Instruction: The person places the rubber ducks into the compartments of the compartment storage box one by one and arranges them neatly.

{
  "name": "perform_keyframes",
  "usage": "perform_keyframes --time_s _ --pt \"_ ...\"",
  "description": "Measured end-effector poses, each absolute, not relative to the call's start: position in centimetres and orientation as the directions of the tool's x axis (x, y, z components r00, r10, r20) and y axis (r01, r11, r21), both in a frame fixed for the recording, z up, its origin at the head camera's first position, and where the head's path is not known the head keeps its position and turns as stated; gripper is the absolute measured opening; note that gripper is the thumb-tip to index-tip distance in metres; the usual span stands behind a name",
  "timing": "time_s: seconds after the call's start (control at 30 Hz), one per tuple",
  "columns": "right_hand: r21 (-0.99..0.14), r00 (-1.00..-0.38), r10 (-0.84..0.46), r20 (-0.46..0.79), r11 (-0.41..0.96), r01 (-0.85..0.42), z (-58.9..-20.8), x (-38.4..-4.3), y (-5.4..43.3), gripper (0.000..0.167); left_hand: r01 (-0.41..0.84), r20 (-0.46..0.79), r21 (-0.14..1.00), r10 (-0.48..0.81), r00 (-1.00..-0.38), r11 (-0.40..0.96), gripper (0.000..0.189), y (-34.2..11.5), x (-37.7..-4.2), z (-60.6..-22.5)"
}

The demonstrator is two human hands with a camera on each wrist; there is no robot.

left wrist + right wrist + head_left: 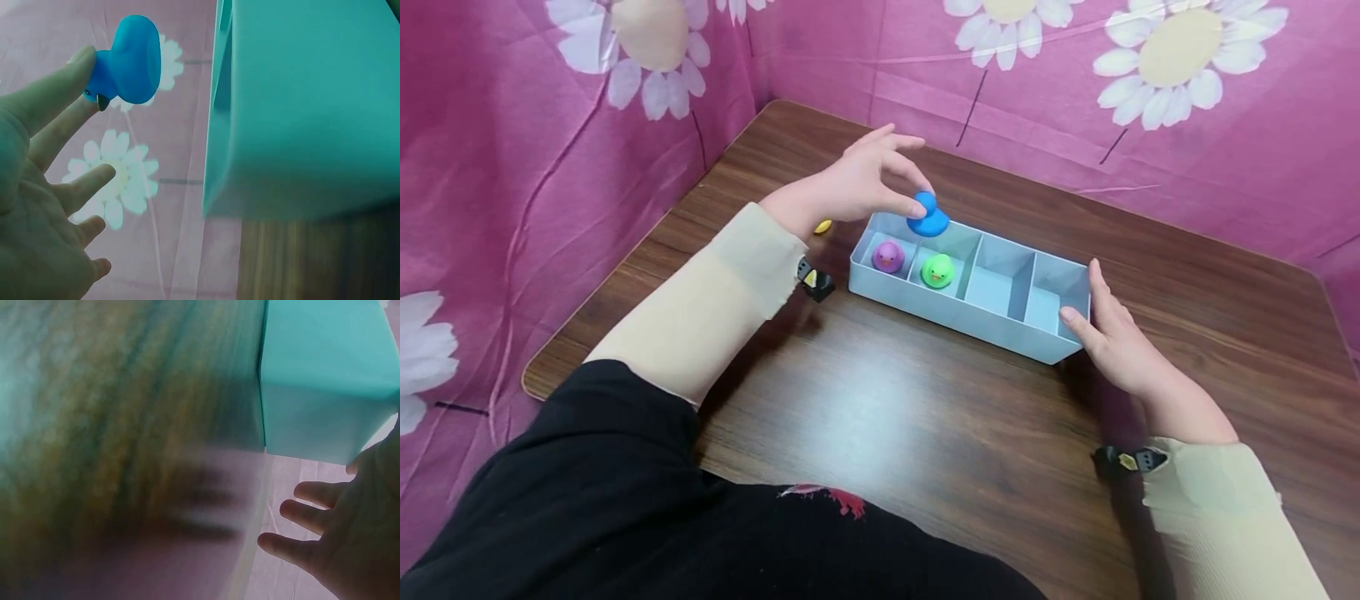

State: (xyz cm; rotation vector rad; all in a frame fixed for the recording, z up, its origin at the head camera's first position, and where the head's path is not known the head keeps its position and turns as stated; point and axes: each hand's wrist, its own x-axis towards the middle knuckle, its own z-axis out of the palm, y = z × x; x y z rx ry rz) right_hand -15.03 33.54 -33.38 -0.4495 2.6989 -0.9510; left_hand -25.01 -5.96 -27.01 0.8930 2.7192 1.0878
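- The wood-grain bench (865,433) is backed by pink cloth (865,96) printed with large daisies (1180,46).
- The blue duck (929,220) is held up above the left half of the tray (955,318), its head pinched between thumb and forefinger of the left grip (868,175); the other fingers are spread.
- It is judged light, slightly soft and hard to break; its smooth skin may slip, so the narrow head or round body is best taken.
- The tray, probably light and stiff, is divided into four compartments; a purple duck (888,257) is contained in the leftmost, a green duck (937,272) in the second.
- The tray's right end is touched by the right grip (1116,342), thumb and fingers wide apart.
- A small yellow thing (823,227) is partly hidden left of the tray.
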Motion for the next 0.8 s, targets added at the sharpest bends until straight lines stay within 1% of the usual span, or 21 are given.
perform_keyframes --time_s 0.2,0.43,0.63,0.8 --pt "-0.627 -0.922 -0.360 -0.142 0.753 -0.197 -33.2 -15.1 33.6 0.080 0.498 0.105 0.645 0.578 -0.809 0.580 0.029 -2.5 -24.7 -26.9" --pt "-0.640 -0.918 -0.353 -0.182 0.751 -0.161 -33.0 -15.1 33.6 0.081 0.516 0.068 0.615 0.612 -0.788 0.596 0.030 0.7 -23.9 -27.3" --pt "-0.635 -0.915 -0.350 -0.202 0.758 -0.150 -32.6 -15.2 33.5 0.083 0.509 0.048 0.595 0.604 -0.795 0.623 0.029 2.8 -23.2 -27.5" --pt "-0.631 -0.915 -0.346 -0.206 0.762 -0.146 -32.6 -15.0 33.7 0.083 0.477 0.027 0.594 0.576 -0.817 0.648 0.028 4.7 -22.4 -27.7"
